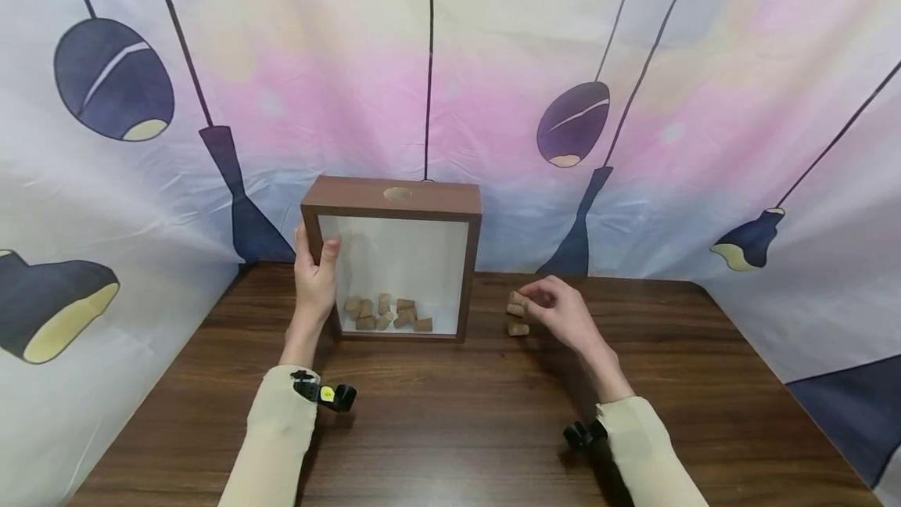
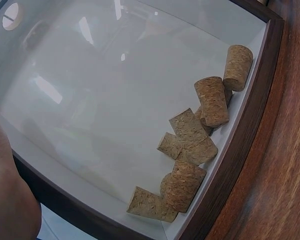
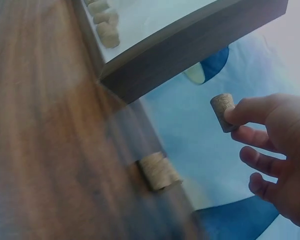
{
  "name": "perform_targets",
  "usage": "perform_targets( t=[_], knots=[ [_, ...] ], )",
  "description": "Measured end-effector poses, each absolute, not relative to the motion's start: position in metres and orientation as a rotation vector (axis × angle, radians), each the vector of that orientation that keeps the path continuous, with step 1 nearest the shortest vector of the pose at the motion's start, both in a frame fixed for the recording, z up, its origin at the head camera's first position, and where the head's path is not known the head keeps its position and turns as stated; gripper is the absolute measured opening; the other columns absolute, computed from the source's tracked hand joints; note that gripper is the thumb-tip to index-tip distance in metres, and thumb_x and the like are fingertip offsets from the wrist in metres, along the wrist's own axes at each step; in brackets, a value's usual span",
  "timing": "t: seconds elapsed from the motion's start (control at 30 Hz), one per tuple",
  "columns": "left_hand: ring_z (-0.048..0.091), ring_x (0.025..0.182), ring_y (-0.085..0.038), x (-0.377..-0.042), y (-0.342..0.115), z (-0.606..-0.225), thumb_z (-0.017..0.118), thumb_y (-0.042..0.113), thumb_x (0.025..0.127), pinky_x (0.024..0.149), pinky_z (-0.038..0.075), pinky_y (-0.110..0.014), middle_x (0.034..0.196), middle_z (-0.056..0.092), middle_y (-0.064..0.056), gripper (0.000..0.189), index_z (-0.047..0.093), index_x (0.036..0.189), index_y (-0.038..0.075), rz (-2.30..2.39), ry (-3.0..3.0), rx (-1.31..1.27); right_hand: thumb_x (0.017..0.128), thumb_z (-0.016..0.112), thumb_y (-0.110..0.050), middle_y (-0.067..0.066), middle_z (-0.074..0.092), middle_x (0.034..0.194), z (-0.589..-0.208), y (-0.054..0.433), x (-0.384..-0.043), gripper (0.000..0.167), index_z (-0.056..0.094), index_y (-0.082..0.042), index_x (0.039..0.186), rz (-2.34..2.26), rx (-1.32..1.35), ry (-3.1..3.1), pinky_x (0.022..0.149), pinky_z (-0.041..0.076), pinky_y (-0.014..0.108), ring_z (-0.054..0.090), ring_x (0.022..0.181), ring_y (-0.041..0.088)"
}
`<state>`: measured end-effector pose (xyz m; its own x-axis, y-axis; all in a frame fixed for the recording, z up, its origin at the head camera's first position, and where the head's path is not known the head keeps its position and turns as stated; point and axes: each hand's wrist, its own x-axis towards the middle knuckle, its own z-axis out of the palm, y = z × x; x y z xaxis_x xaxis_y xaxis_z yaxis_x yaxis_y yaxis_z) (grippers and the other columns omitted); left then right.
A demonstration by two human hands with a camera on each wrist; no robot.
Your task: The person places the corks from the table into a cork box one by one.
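Note:
A shadow box (image 1: 473,272) with a dark brown wooden frame and a clear front stands upright on the table. Several cork stoppers (image 2: 211,101) lie heaped along its bottom inside. My left hand (image 1: 314,280) grips the box's left side, with the thumb over the front edge. To the right of the box, my right hand (image 1: 563,315) pinches a cork stopper (image 3: 221,107) between thumb and forefinger, raised off the table; its other fingers are loosely bent. Below that hand, loose cork stoppers (image 1: 518,329) rest on the tabletop, blurred in the right wrist view.
A round hole (image 1: 397,194) opens in the top of the box. The dark wood-grain table (image 1: 436,429) reaches back to a fabric backdrop (image 1: 366,61) printed with hanging lamps, close behind the box.

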<state>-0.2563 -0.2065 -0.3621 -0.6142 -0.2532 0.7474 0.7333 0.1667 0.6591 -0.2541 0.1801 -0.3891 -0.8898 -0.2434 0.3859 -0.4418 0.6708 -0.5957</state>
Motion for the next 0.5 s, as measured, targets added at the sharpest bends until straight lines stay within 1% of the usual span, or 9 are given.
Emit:
perform_targets(
  t=[0.17, 0.33, 0.5],
  knots=[
    [0.036, 0.132, -0.007, -0.256, -0.207, -0.362, 0.053, 0.018, 0.103, 0.107, 0.029, -0.021, 0.145, 0.037, 0.002, 0.058, 0.030, 0.155, 0.006, -1.546, -1.675, -0.457, 0.093, 0.071, -0.016, 0.003, 0.067, 0.099, -0.368, 0.178, -0.255, 0.016, 0.075, -0.014, 0.108, 0.979, 0.601, -2.568, 0.072, 0.045, 0.031, 0.055, 0.082, 0.015],
    [0.037, 0.130, -0.007, -0.255, -0.207, -0.362, 0.052, 0.017, 0.103, 0.107, 0.030, -0.021, 0.145, 0.036, 0.004, 0.058, 0.029, 0.155, 0.006, -1.567, -1.681, -0.453, 0.092, 0.072, -0.016, 0.004, 0.068, 0.098, -0.346, 0.176, -0.257, 0.016, 0.075, -0.012, 0.107, 0.927, 0.644, -2.525, 0.070, 0.044, 0.031, 0.054, 0.078, 0.016],
    [0.036, 0.131, -0.007, -0.255, -0.207, -0.363, 0.052, 0.017, 0.103, 0.107, 0.030, -0.021, 0.146, 0.037, 0.001, 0.057, 0.030, 0.155, 0.007, -1.558, -1.685, -0.446, 0.092, 0.072, -0.017, 0.004, 0.068, 0.101, -0.326, 0.174, -0.259, 0.015, 0.076, -0.013, 0.106, 0.906, 0.669, -2.477, 0.068, 0.045, 0.032, 0.055, 0.076, 0.015]
  ],
)
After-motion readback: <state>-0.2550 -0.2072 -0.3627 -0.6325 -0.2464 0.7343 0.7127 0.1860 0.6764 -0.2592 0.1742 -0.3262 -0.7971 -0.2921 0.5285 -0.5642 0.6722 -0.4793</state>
